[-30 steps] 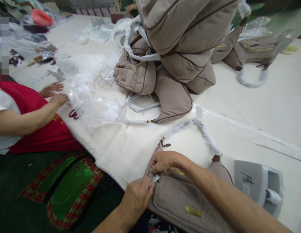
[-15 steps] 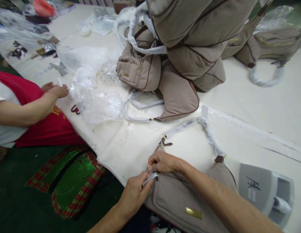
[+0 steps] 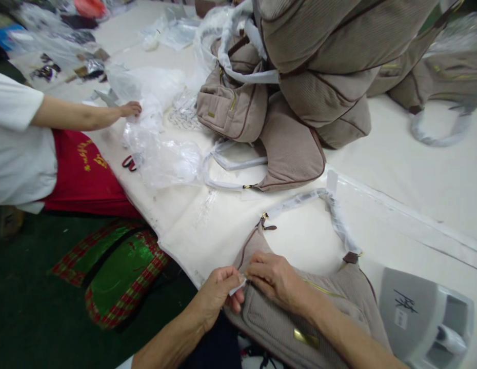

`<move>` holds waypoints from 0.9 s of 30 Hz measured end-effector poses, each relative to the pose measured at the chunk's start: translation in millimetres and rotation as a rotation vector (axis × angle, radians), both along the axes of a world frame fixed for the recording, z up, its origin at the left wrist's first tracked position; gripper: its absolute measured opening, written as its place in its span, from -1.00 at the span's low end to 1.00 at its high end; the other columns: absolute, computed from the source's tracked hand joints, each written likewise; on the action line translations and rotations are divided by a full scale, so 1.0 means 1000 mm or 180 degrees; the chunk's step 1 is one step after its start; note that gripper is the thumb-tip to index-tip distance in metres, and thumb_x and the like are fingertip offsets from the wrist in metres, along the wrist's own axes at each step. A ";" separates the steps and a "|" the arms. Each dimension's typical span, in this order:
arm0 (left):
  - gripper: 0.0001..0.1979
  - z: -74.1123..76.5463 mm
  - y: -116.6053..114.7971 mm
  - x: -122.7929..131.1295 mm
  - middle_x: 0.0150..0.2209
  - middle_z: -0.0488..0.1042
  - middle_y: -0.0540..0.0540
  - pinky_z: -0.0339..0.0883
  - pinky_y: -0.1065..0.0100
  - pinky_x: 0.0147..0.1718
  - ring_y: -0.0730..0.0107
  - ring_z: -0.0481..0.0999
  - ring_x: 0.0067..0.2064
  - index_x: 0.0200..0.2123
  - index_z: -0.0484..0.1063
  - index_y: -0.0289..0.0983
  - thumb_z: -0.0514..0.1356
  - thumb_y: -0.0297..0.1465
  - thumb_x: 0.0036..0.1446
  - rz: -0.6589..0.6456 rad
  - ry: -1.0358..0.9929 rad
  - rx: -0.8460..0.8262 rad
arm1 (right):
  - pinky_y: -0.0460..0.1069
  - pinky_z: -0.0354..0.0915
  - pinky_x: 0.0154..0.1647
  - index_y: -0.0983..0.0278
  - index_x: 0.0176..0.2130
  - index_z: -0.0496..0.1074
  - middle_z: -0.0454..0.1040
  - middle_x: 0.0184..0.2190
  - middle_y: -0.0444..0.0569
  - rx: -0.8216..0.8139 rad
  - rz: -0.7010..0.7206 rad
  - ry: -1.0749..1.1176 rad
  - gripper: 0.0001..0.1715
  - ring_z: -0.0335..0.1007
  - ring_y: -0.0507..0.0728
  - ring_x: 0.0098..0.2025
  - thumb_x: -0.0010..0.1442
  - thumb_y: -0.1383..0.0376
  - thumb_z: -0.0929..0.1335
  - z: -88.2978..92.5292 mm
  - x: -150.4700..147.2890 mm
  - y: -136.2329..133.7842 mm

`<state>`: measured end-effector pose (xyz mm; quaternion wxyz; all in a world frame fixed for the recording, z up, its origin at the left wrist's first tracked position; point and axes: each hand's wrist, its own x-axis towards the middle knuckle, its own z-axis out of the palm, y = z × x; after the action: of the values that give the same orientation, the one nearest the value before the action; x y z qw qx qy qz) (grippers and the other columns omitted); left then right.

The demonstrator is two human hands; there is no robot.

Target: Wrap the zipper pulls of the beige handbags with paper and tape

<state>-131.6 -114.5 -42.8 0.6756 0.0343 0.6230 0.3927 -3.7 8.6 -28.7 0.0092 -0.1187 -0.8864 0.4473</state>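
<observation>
A taupe corduroy handbag (image 3: pixel 280 312) with a brass plate and brown piping lies at the table's front edge, its handle (image 3: pixel 296 202) wrapped in clear plastic. My left hand (image 3: pixel 221 292) is closed in a pinch on a small white strip (image 3: pixel 237 287) by the bag's left end. Right beside it, my right hand (image 3: pixel 275 279) has its fingers pinched together over the front pocket's upper corner; what they hold is hidden. Behind my right wrist, part of a yellow zip (image 3: pixel 323 289) shows on the bag.
More taupe bags (image 3: pixel 319 82) are piled at the back. A grey plastic device (image 3: pixel 408 307) stands on the right. Clear plastic bags (image 3: pixel 161 159) lie left of the pile. A co-worker's hand (image 3: pixel 131 109) rests near them. A green bag (image 3: pixel 119 271) sits below the table.
My right hand has shifted slightly right and down, uncovering more of the yellow zip. The white strip stays in my left hand. The co-worker's arm has reached toward the plastic bags.
</observation>
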 end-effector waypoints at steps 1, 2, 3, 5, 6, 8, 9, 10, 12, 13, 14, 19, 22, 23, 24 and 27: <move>-0.71 -0.003 -0.001 0.001 -0.71 0.34 0.06 0.04 0.52 -0.73 0.59 0.21 -0.75 -0.57 0.27 -0.31 0.21 -0.21 -0.11 0.0136 -0.0164 -0.0078 | -0.05 0.13 -0.31 0.29 -0.37 0.38 0.34 -0.41 -0.05 0.0319 0.0117 -0.0014 -0.76 0.22 0.06 -0.35 0.20 0.35 0.18 -0.001 0.004 -0.005; -0.73 -0.006 -0.001 0.002 -0.72 0.32 0.07 0.05 0.52 -0.74 0.60 0.19 -0.76 -0.57 0.28 -0.31 0.22 -0.23 -0.13 0.0269 -0.0314 -0.0166 | 0.00 0.13 -0.29 0.30 -0.32 0.38 0.34 -0.39 -0.02 0.0617 0.0262 -0.0021 -0.80 0.21 0.09 -0.33 0.18 0.34 0.19 -0.003 0.008 -0.010; -0.75 -0.009 -0.001 0.002 -0.73 0.30 0.09 0.05 0.52 -0.75 0.61 0.18 -0.76 -0.57 0.28 -0.31 0.23 -0.25 -0.14 0.0386 -0.0436 -0.0249 | 0.04 0.12 -0.26 0.32 -0.25 0.37 0.34 -0.37 0.00 0.0878 0.0394 -0.0014 -0.79 0.21 0.12 -0.31 0.15 0.34 0.20 -0.006 0.012 -0.015; -0.78 -0.014 -0.002 0.003 -0.73 0.28 0.11 0.05 0.53 -0.76 0.62 0.18 -0.76 -0.56 0.29 -0.31 0.22 -0.29 -0.15 0.0554 -0.0561 -0.0358 | 0.10 0.12 -0.23 0.37 -0.08 0.30 0.34 -0.29 0.07 0.1246 0.0515 0.0037 -0.65 0.20 0.17 -0.26 0.11 0.34 0.21 -0.014 0.018 -0.023; -0.79 -0.015 -0.002 0.003 -0.73 0.27 0.12 0.06 0.53 -0.76 0.62 0.18 -0.76 -0.56 0.29 -0.31 0.21 -0.30 -0.15 0.0584 -0.0579 -0.0367 | 0.11 0.13 -0.22 0.40 -0.01 0.25 0.34 -0.25 0.10 0.1346 0.0504 0.0074 -0.58 0.20 0.19 -0.24 0.11 0.35 0.21 -0.017 0.021 -0.026; -0.80 -0.014 -0.002 0.002 -0.73 0.29 0.10 0.09 0.52 -0.76 0.60 0.19 -0.77 -0.57 0.29 -0.32 0.19 -0.30 -0.13 0.0542 -0.0552 -0.0288 | 0.12 0.16 -0.19 0.38 0.07 0.18 0.34 -0.18 0.12 0.1327 0.0418 0.0183 -0.52 0.21 0.20 -0.21 0.14 0.35 0.20 -0.019 0.026 -0.030; -0.80 -0.012 -0.002 0.000 -0.73 0.32 0.07 0.12 0.51 -0.75 0.58 0.22 -0.76 -0.57 0.30 -0.33 0.18 -0.29 -0.12 0.0463 -0.0502 -0.0210 | 0.12 0.18 -0.18 0.35 0.09 0.17 0.34 -0.16 0.11 0.1212 0.0298 0.0252 -0.52 0.22 0.19 -0.19 0.16 0.35 0.19 -0.018 0.029 -0.031; -0.79 -0.009 -0.002 -0.001 -0.71 0.36 0.04 0.16 0.49 -0.73 0.55 0.27 -0.75 -0.55 0.32 -0.34 0.15 -0.28 -0.10 0.0361 -0.0449 -0.0148 | 0.11 0.19 -0.15 0.32 0.11 0.14 0.34 -0.15 0.10 0.1046 0.0082 0.0317 -0.52 0.23 0.18 -0.17 0.19 0.35 0.18 -0.016 0.032 -0.030; -0.75 -0.004 -0.001 -0.006 -0.65 0.44 -0.05 0.26 0.46 -0.65 0.47 0.39 -0.68 -0.49 0.35 -0.37 0.09 -0.26 -0.05 0.0094 -0.0388 -0.0138 | 0.07 0.22 -0.10 0.27 0.14 0.10 0.33 -0.12 0.08 0.0681 -0.0595 0.0382 -0.52 0.24 0.14 -0.12 0.22 0.36 0.15 -0.012 0.041 -0.028; -0.71 -0.003 0.000 -0.009 -0.62 0.47 -0.08 0.29 0.45 -0.62 0.43 0.44 -0.63 -0.46 0.37 -0.38 0.05 -0.25 -0.03 -0.0040 -0.0389 -0.0174 | 0.05 0.23 -0.08 0.26 0.14 0.10 0.32 -0.12 0.08 0.0555 -0.0967 0.0383 -0.53 0.24 0.13 -0.10 0.23 0.36 0.14 -0.011 0.046 -0.026; -0.67 -0.001 0.002 -0.012 -0.59 0.48 -0.10 0.30 0.44 -0.59 0.40 0.47 -0.60 -0.43 0.37 -0.39 0.01 -0.21 -0.01 -0.0155 -0.0409 -0.0232 | 0.05 0.25 -0.08 0.25 0.12 0.13 0.32 -0.12 0.08 0.0481 -0.1290 0.0357 -0.55 0.25 0.13 -0.09 0.23 0.36 0.14 -0.012 0.051 -0.024; -0.50 -0.003 0.013 -0.025 -0.56 0.51 -0.13 0.33 0.40 -0.60 0.33 0.50 -0.57 -0.34 0.39 -0.37 0.09 0.00 -0.05 -0.0638 -0.0454 -0.0424 | 0.03 0.29 -0.11 0.29 -0.08 0.35 0.37 -0.18 0.06 0.0372 -0.1764 0.0173 -0.70 0.31 0.12 -0.14 0.22 0.34 0.17 -0.022 0.071 -0.018; -0.56 -0.005 0.017 -0.026 -0.51 0.51 -0.09 0.36 0.39 -0.54 0.35 0.51 -0.53 -0.34 0.39 -0.35 0.30 -0.14 -0.22 -0.0833 -0.0515 -0.0423 | 0.00 0.30 -0.13 0.29 -0.13 0.39 0.39 -0.21 0.05 0.0280 -0.1690 0.0063 -0.71 0.32 0.10 -0.17 0.22 0.35 0.17 -0.024 0.070 -0.017; -0.59 -0.006 0.018 -0.024 -0.51 0.51 -0.08 0.36 0.40 -0.54 0.37 0.51 -0.53 -0.37 0.39 -0.34 0.33 -0.19 -0.26 -0.0827 -0.0497 -0.0391 | -0.01 0.30 -0.14 0.28 -0.15 0.39 0.40 -0.23 0.03 0.0262 -0.1617 0.0012 -0.72 0.33 0.09 -0.18 0.22 0.35 0.17 -0.024 0.069 -0.014; -0.61 -0.007 0.017 -0.022 -0.52 0.50 -0.07 0.35 0.41 -0.54 0.38 0.50 -0.53 -0.40 0.38 -0.34 0.34 -0.21 -0.29 -0.0792 -0.0446 -0.0351 | -0.01 0.30 -0.15 0.28 -0.16 0.40 0.41 -0.25 0.02 0.0266 -0.1547 -0.0048 -0.72 0.33 0.09 -0.20 0.22 0.34 0.17 -0.025 0.069 -0.010; -0.64 -0.010 0.013 -0.012 -0.59 0.46 -0.02 0.30 0.45 -0.59 0.45 0.45 -0.59 -0.49 0.34 -0.33 0.31 -0.18 -0.26 -0.0675 -0.0092 -0.0240 | 0.03 0.27 -0.08 0.30 -0.15 0.41 0.42 -0.21 0.06 0.0637 -0.1627 -0.0295 -0.68 0.33 0.13 -0.15 0.22 0.29 0.16 -0.033 0.080 0.014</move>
<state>-143.6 -101.5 -52.8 0.7231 0.0690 0.6204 0.2957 76.0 22.8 -61.7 0.0929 -0.3573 -0.8670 0.3347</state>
